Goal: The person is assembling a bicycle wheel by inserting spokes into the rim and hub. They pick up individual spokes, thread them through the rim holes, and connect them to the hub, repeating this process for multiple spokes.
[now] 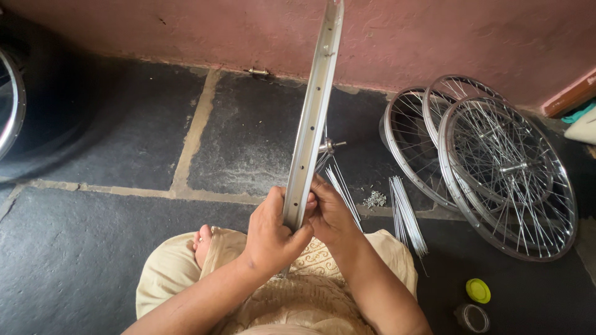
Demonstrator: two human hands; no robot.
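Seated on the floor (pixel 93 260), the person clamps the left hand (pixel 271 234) around the upright, stiff, light-looking metal rim (pixel 312 118) at its bottom edge, right hand (pixel 329 214) pinching beside it.

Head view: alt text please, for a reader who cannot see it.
Both hands, left hand and right hand, grip the near edge of an upright silver wheel rim over a dark stone floor. To the right lie loose spokes and stacked spoked wheels against a pink wall.
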